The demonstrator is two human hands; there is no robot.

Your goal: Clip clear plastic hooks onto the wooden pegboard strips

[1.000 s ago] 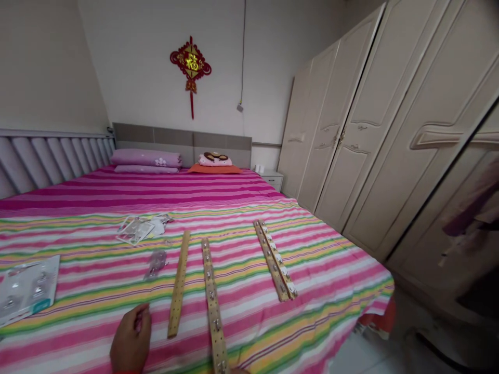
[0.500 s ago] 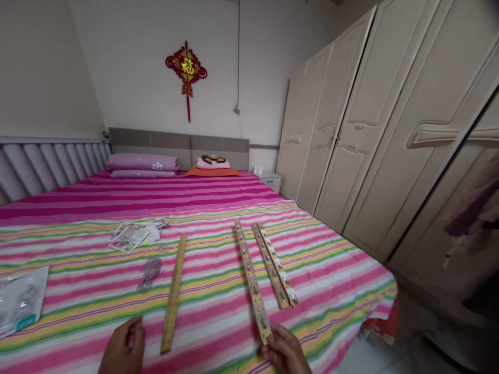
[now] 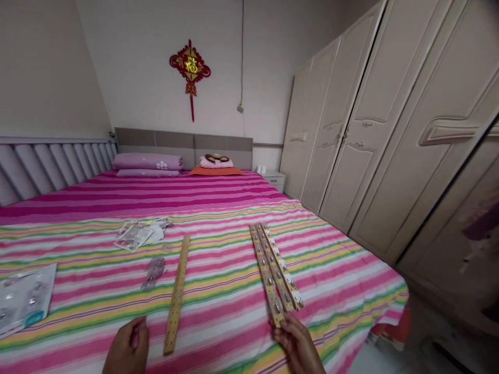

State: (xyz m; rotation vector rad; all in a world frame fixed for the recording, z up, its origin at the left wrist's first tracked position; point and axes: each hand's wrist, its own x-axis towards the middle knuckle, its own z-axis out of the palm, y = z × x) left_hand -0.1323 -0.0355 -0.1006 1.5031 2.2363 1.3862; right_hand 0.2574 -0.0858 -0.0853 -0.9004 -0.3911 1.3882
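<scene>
Right hand [image 3: 298, 345] grips hooked strip [image 3: 265, 274] (two others [image 3: 281, 267] touching alongside).

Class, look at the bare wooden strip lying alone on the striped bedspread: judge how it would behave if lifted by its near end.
The bare wooden strip looks straight and thin, so probably stiff, with slight flex, and light. Flat-sided, it likely will not roll. On the soft bedspread it would probably drag rather than slide freely.

Bare strip [image 3: 176, 293] on bed [image 3: 218, 249], left of three strips [image 3: 275, 270] lying side by side; packets [image 3: 134, 235] behind, leftward.
</scene>
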